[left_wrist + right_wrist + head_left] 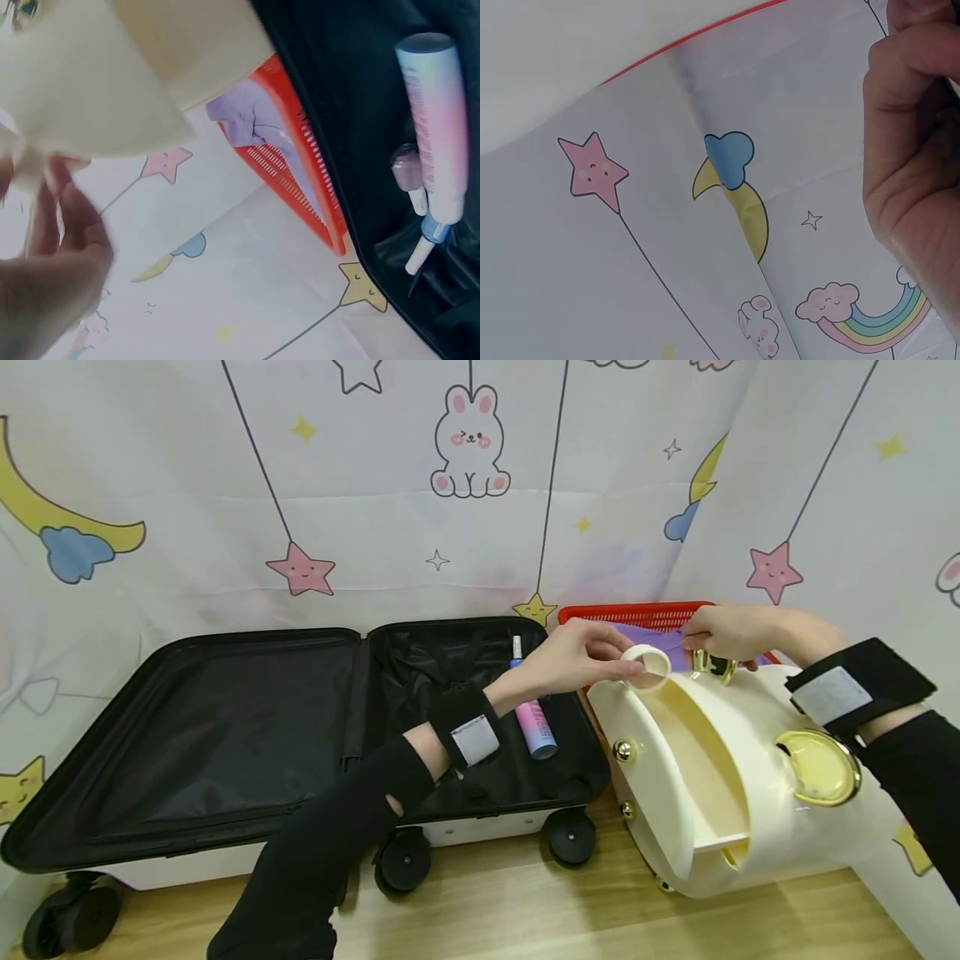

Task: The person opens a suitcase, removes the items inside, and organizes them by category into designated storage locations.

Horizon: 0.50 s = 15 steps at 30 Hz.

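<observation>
A glossy cream case (780, 777) with gold knobs and a gold round plate lies at the right, its curved front part (652, 777) standing apart from the body. My left hand (577, 656) pinches a small cream ring-shaped piece (649, 667) between thumb and fingers, at the upper end of that front part. In the left wrist view, my hand (64, 232) is at the edge of the cream case. My right hand (738, 631) curls round the gold handle (712, 667) on top of the case. In the right wrist view, curled fingers (915, 97) show at the edge, the handle mostly hidden.
An open black-lined suitcase (225, 735) spreads across the left and middle. In it lie a pink-blue spray bottle (534, 727) and a small mauve bottle (407, 166). Behind the case stands a red basket (637, 612) with purple cloth (652, 638). A printed curtain hangs behind.
</observation>
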Each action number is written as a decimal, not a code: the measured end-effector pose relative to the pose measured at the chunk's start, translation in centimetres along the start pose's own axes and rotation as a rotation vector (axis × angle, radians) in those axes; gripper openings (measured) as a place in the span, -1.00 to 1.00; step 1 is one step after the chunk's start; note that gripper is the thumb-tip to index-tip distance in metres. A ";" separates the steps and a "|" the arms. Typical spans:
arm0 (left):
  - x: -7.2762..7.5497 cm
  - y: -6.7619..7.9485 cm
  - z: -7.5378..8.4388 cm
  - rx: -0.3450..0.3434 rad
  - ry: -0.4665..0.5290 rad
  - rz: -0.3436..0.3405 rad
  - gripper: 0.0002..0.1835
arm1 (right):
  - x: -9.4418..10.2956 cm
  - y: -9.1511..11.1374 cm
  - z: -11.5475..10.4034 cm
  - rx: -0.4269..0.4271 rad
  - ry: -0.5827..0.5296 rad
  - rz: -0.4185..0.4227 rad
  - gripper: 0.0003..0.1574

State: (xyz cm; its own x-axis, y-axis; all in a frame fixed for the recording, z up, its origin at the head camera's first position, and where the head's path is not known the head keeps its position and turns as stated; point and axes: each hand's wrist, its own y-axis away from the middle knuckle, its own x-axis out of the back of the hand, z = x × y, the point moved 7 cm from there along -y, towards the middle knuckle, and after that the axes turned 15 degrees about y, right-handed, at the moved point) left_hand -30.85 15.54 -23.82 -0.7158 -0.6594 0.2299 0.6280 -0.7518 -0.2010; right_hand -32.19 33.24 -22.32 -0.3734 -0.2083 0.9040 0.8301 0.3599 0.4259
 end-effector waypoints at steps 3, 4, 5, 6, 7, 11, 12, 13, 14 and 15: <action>-0.4 -1.4 -0.3 0.089 -0.052 -0.099 -0.73 | 0.0 0.0 0.1 -0.006 0.003 -0.005 -0.69; -0.6 -1.8 -0.5 0.120 -0.073 -0.135 -0.74 | 0.0 0.0 0.1 -0.007 0.002 -0.007 -0.69; -0.8 -2.1 -0.7 0.145 -0.099 -0.168 -0.74 | 0.0 0.0 0.1 -0.012 0.002 -0.010 -0.69; -1.1 -2.5 -0.9 0.171 -0.130 -0.199 -0.75 | 0.0 0.0 0.1 -0.015 -0.003 -0.013 -0.69; -1.3 -2.7 -1.1 0.208 -0.155 -0.227 -0.75 | 0.0 0.1 0.1 -0.018 -0.005 -0.015 -0.69; -2.1 -3.5 -2.0 0.334 -0.262 -0.288 -0.75 | 0.0 0.1 0.1 -0.013 -0.011 -0.007 -0.69; -2.2 -3.6 -2.0 0.354 -0.302 -0.292 -0.75 | 0.0 0.1 0.1 -0.011 -0.010 -0.002 -0.68; -2.3 -3.8 -2.1 0.370 -0.333 -0.293 -0.74 | 0.0 0.1 0.0 -0.007 -0.007 0.002 -0.68; -2.4 -4.0 -2.1 0.372 -0.366 -0.295 -0.74 | 0.1 0.1 0.0 -0.003 -0.005 0.006 -0.67; -2.4 -4.1 -2.1 0.367 -0.399 -0.291 -0.74 | 0.1 0.1 0.1 -0.002 -0.005 0.008 -0.67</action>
State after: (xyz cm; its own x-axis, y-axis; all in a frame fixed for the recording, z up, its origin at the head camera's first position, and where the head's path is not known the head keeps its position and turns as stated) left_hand -32.34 20.26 -25.58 -0.7486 -0.3226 0.5793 0.5391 -0.8047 0.2486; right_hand -32.12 33.32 -22.20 -0.3686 -0.2013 0.9075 0.8338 0.3600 0.4185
